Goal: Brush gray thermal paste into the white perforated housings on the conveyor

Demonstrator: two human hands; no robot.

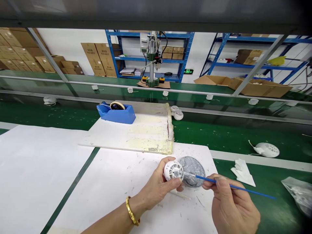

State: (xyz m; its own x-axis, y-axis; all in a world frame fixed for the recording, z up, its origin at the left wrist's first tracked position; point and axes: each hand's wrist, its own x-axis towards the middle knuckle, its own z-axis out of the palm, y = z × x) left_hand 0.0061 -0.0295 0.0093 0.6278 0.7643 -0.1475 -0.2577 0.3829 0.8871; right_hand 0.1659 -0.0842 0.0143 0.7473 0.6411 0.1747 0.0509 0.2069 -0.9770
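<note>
My left hand (158, 183) grips a small round white plastic housing (173, 170) with a slotted, fan-like face turned up. Between the fingers and thumb of my right hand (231, 201) is a thin blue-handled brush (209, 179). Its pale tip meets or nearly meets the housing's face; I cannot tell which. Just behind and right of the housing sits a round dish of grey paste (195, 167), partly hidden by the brush. A thin pale stick (180, 195) lies on the white sheet (146, 208) under my hands.
A blue tape dispenser (117, 112) stands on a white board (146, 130) at the back. White housings (177, 114) lie beyond the board, with another wired one (266, 149) at right. A crumpled tissue (243, 172) and a clear plastic bag (298, 193) lie on the green surface.
</note>
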